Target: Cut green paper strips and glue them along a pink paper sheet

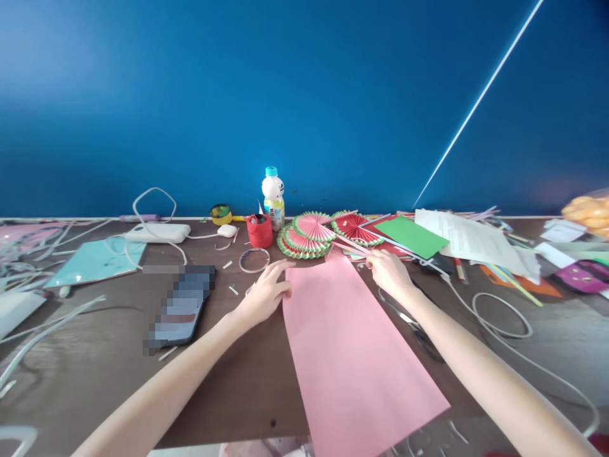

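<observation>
Lengthwise, a smooth, matte pink paper sheet (352,355) lies across the brown tabletop (242,387), its near end overhanging the front edge. The left hand (263,293), loosely bent, touches its upper left corner; whether it pinches the paper I cannot tell. The right hand (390,274) curls nearly closed by a narrow pink strip (351,245), its grip unclear. Round pleated paper fans (311,228) with green zigzag rims crowd the far edge; brown surface shows left of the sheet.
</observation>
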`<state>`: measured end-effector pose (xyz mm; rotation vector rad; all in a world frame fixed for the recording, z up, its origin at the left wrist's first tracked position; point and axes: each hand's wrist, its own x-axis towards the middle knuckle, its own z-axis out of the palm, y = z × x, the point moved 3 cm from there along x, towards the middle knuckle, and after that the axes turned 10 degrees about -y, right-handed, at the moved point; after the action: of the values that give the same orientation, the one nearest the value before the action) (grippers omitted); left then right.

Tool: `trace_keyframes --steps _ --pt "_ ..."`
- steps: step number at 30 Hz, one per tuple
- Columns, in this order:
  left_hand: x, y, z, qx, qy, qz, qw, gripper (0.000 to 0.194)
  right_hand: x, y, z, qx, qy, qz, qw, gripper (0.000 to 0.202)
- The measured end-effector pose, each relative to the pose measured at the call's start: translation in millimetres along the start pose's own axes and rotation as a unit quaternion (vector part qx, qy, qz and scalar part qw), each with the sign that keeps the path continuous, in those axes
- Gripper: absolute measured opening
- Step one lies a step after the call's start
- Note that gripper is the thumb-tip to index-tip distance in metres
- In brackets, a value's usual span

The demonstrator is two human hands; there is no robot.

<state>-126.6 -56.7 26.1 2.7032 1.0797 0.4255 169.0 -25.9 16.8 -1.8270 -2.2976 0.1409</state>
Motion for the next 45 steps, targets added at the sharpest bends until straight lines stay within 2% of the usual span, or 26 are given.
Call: trace_keyframes --steps 6,9,12,15,18,22,25,30,34,36,38,40,43,45 --pt "22.1 -9.6 11.8 -0.075 -0.071 -0.02 0.994 0.028 -1.7 14.5 -26.5 0.039 -0.016 0.035 0.999 0.026" --pt "19.2 -20.9 8.2 -0.059 -0.064 -0.041 0.995 0.029 -5.4 18.2 -32.6 0.059 -0.017 0.039 0.997 0.027" --pt "12.1 -33.9 1.4 -0.038 -0.049 -0.064 0.996 0.029 -11.6 13.6 -22.5 0.052 -0.042 0.047 0.997 0.016" --pt "7.5 -44.5 -3.9 -0.025 -0.039 -0.09 0.995 0.029 -18.6 3.6 -3.8 -0.033 -0.047 0.093 0.994 0.029" --pt "7.0 -48.8 -4.8 -0.037 -0.027 -0.115 0.992 0.033 -23.9 -6.5 12.4 -0.082 -0.025 0.111 0.99 0.027" --pt "8.8 -44.4 -0.9 -0.045 -0.003 -0.147 0.988 0.032 -27.7 -8.9 21.6 -0.008 0.02 0.058 0.998 0.012" --pt "9.8 -37.8 3.9 -0.033 -0.01 -0.152 0.988 0.028 -29.4 -2.5 19.6 0.047 0.03 0.013 0.998 0.016" --pt "10.9 -33.9 9.3 -0.026 -0.036 -0.166 0.985 0.032 -25.1 8.5 7.3 0.102 0.025 -0.001 0.995 0.016" --pt "12.6 -32.6 12.2 -0.012 -0.043 -0.169 0.985 0.031 -14.3 -1.6 6.9 0.17 -0.043 -0.033 0.984 0.031" --pt "12.7 -30.8 14.0 0.015 -0.03 -0.166 0.986 0.031 -9.7 -10.9 10.3 0.164 -0.077 -0.052 0.982 0.034" --pt "12.2 -28.1 16.5 0.047 -0.015 -0.154 0.987 0.031 -6.6 -18.1 12.2 0.142 -0.085 -0.052 0.985 0.029" --pt "11.4 -25.9 20.7 0.062 -0.023 -0.141 0.988 0.036 -5.6 -22.4 10.5 0.133 -0.09 -0.041 0.986 0.02" --pt "10.2 -25.1 26.8 0.064 -0.064 -0.152 0.984 0.046 -11.6 -21.1 -3.6 0.131 -0.111 -0.032 0.985 0.014" --pt "10.0 -24.9 27.9 0.073 -0.076 -0.162 0.981 0.048 -24.9 -8.6 -20.6 0.136 -0.13 -0.028 0.982 0.015"
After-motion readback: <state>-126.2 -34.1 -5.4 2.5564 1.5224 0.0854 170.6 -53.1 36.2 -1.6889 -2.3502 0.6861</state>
